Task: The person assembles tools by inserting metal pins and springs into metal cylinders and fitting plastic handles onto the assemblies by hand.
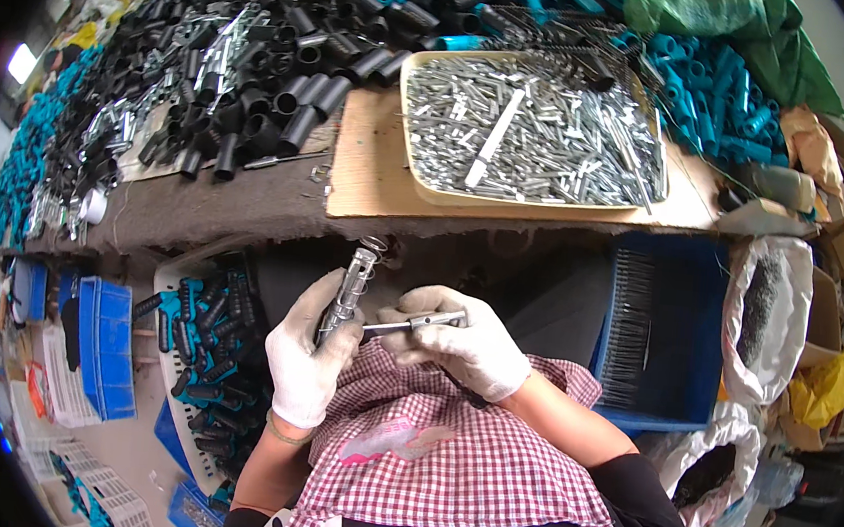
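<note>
My left hand point(305, 359), in a whitish glove, is closed round a shiny metal cylinder point(352, 280) held upright and slightly tilted. A thin coil spring point(373, 245) sticks out at its top end. My right hand point(470, 346), gloved too, grips a slim steel rod point(436, 319) with a thicker end that has a small hole. The rod's thin end points left and reaches close to my left fingers; whether it touches the cylinder, I cannot tell. Both hands are above my checked apron point(464, 468), in front of the bench edge.
A cream tray point(405, 101) full of small metal pins stands on a wooden board point(361, 158). Black tubes point(305, 113) and teal housings point(727, 100) are heaped around it. A blue bin point(692, 337) of long springs stands right; a basket point(167, 332) of teal-black parts stands left.
</note>
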`<action>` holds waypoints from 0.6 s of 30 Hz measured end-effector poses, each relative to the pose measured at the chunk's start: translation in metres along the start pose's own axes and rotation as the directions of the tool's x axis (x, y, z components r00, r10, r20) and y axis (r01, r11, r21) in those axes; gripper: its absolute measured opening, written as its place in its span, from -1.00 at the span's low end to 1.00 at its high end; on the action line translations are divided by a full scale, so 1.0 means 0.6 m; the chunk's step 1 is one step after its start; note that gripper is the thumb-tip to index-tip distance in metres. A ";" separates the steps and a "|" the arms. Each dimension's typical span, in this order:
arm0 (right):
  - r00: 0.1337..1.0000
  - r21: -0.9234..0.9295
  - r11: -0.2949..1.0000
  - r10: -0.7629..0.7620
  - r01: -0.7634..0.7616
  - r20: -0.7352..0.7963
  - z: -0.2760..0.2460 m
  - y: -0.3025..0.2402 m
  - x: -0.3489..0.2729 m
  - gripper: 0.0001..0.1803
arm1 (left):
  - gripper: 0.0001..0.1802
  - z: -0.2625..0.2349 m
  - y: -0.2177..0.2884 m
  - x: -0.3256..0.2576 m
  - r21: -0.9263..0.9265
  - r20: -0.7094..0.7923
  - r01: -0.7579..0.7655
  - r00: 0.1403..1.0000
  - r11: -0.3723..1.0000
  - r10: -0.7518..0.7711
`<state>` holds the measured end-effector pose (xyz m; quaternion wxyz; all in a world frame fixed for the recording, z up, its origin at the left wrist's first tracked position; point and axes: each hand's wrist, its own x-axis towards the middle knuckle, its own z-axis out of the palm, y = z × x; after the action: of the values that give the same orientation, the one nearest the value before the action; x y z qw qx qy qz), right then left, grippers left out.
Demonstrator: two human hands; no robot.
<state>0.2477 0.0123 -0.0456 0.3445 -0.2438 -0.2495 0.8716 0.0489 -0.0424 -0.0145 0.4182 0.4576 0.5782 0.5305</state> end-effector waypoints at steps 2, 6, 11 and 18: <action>0.999 -0.070 0.996 0.052 -0.051 0.016 0.003 -0.008 0.002 -0.38 | -0.26 -0.009 0.001 -0.002 0.037 -0.035 0.003 0.999 0.999 -0.002; 0.999 -0.297 0.954 0.047 -0.047 -0.006 0.007 -0.017 -0.003 -0.55 | -0.33 -0.013 0.007 -0.002 0.013 -0.030 0.052 0.998 0.999 -0.052; 0.998 -0.516 0.856 -0.056 0.031 -0.032 -0.005 -0.012 -0.003 -0.61 | -0.40 -0.009 0.010 0.005 0.026 -0.024 0.099 0.995 0.995 -0.098; 0.993 -0.585 0.811 -0.041 -0.031 -0.109 -0.001 -0.013 -0.002 -0.72 | -0.41 -0.013 -0.022 0.003 0.152 0.014 -0.036 0.999 0.988 0.035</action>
<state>0.2525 0.0166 -0.0411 0.2691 -0.3876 -0.4858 0.7357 0.0396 -0.0426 -0.0269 0.3756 0.5013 0.6066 0.4896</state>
